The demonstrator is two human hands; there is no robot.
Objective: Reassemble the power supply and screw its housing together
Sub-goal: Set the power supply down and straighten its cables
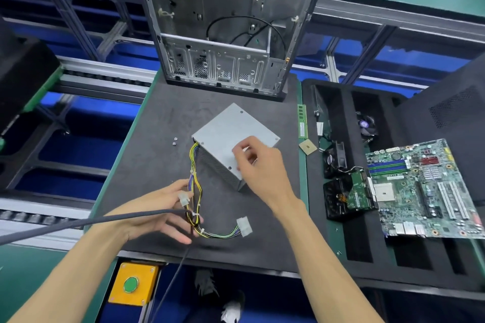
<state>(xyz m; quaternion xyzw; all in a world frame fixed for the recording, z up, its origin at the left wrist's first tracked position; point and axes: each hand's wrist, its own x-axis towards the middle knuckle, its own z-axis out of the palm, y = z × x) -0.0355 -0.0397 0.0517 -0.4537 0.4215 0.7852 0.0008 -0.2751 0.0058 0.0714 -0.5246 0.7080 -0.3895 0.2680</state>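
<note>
Fingers (242, 151) of the right hand (258, 165) are curled over the smooth grey metal power supply (228, 139); the wire bundle (194, 191) is pinched by the left hand (160, 207) above the desk (157, 139).

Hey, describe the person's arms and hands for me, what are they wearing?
Both arms are bare from the bottom edge of the view up to the hands: no sleeves show. The left hand and right hand wear no gloves, and no watch, wrist strap or ring is visible. Nails look short and unpainted.
</note>
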